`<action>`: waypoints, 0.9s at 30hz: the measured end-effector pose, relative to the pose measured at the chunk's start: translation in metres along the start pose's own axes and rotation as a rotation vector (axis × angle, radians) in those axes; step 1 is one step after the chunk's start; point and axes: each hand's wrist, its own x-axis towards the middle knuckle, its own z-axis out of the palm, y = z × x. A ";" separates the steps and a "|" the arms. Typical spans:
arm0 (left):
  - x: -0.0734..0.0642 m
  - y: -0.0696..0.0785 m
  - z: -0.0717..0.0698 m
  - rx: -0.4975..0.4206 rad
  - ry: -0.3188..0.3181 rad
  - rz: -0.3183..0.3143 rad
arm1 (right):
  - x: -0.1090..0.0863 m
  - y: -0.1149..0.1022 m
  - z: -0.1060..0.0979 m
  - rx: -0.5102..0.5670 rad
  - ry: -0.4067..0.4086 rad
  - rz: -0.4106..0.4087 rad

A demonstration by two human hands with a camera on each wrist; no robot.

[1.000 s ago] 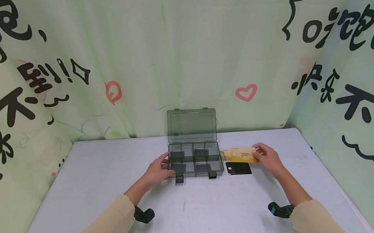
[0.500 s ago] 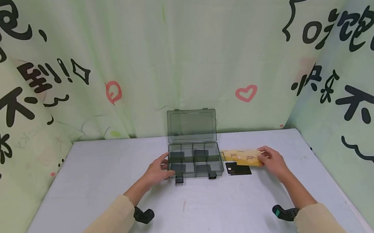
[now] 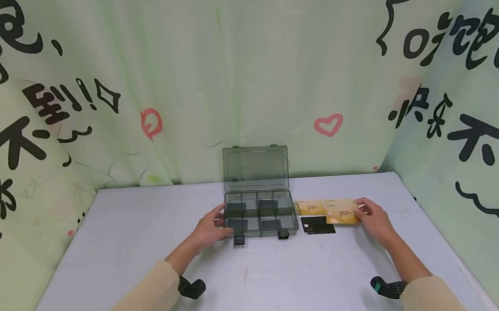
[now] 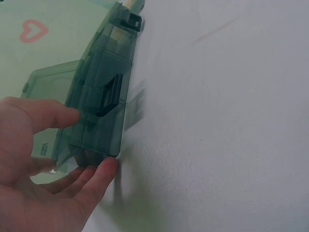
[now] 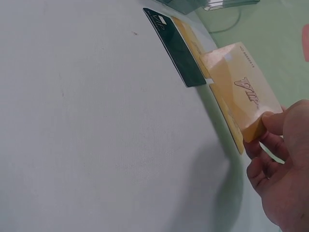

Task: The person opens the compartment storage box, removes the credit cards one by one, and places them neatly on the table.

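Observation:
My left hand [image 3: 210, 227] holds the left end of a clear grey-green compartment box [image 3: 262, 233], its lid [image 3: 256, 166] standing raised at the back. The left wrist view has the thumb over the box's top edge, with the other fingers [image 4: 104, 171] against its end wall. Between thumb and fingers, my right hand [image 3: 374, 218] pinches a gold VIP card [image 5: 244, 92] by its right end, tilted above the table. Another gold card [image 3: 309, 207] lies beside the box. In front of that rests a black VIP card [image 3: 317, 225]. A gold edge shows under the held card.
Two black latches [image 3: 239, 239] hang at the box's front. The white table [image 3: 265, 292] runs back to a pale green curtain [image 3: 240, 74] with black lettering, which also closes in both sides. A black device is strapped at each wrist.
My right hand has drawn the gold card to the right and slightly toward me, exposing more of the other gold card and the black card. The left hand and box stay put.

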 end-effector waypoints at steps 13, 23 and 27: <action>-0.002 0.000 -0.001 0.007 -0.002 -0.002 | -0.002 0.010 -0.008 -0.059 -0.074 0.050; -0.001 0.001 0.000 -0.011 -0.005 -0.004 | -0.003 0.018 -0.012 -0.083 -0.048 0.063; -0.001 0.001 -0.001 -0.010 -0.006 -0.007 | -0.004 0.019 -0.012 -0.089 -0.049 0.068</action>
